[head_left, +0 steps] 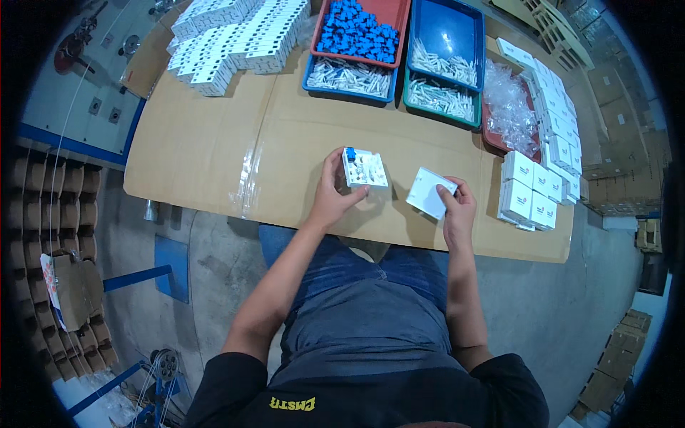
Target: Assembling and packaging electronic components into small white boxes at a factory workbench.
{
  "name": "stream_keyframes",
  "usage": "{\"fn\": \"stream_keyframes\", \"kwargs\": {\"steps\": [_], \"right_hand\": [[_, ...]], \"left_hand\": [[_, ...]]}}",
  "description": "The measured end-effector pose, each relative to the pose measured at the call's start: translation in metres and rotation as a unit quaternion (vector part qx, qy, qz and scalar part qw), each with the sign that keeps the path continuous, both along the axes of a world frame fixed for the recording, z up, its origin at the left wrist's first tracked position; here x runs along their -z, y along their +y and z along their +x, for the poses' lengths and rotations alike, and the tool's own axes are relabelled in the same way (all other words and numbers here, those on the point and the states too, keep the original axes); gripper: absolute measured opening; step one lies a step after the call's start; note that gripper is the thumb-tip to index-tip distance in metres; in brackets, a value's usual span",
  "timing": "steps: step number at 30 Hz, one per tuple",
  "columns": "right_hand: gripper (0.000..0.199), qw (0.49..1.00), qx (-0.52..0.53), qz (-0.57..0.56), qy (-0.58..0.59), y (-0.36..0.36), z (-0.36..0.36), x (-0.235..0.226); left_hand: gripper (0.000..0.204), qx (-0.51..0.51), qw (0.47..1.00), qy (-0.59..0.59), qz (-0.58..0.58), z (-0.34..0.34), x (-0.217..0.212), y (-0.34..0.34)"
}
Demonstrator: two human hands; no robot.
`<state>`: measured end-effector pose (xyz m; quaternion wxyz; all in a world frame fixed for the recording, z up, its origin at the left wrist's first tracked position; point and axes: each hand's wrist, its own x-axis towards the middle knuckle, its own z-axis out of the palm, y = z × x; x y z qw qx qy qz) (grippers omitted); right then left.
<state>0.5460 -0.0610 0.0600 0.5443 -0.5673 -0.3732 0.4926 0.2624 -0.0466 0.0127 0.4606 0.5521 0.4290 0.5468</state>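
1. While the person sat at the cardboard-covered table (214, 143), a white square socket body (364, 169), open side up with a small blue insert at its upper left corner, was held just above the tabletop in front of them.
2. It sat at the fingertips of the left hand (332, 194), which was closed on it, thumb along its lower edge and fingers on its left side.
3. A flat white cover plate (428, 192) lay tilted just to the right of the socket body, apart from it.
4. The right hand (457, 207) gripped that plate by its right edge, thumb on top.
5. Beyond the right hand, stacks of finished white boxes (531, 196) stood near the table's right edge.
6. Farther back, a red tray of blue inserts (360, 32) sat over a blue tray of white pins (349, 77), with a second blue tray (446, 43) nested on a green tray (439, 100) beside them.
7. A heap of clear plastic bags (506, 107) lay in a dark red tray to the right of those.
8. Rows of white socket shells (235, 39) filled the table's far left corner.
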Motion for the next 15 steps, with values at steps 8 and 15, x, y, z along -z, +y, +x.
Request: {"fn": "stream_keyframes", "kwargs": {"steps": [8, 15], "right_hand": [[0.055, 0.865, -0.160, -0.047, 0.473, 0.005, -0.025, -0.032], [0.062, 0.786, -0.192, -0.048, 0.586, 0.004, -0.020, -0.039]], "left_hand": [[0.062, 0.096, 0.835, -0.481, -0.250, 0.030, -0.057, -0.035], [0.064, 0.102, 0.742, -0.586, -0.308, 0.034, -0.060, -0.034]]}}
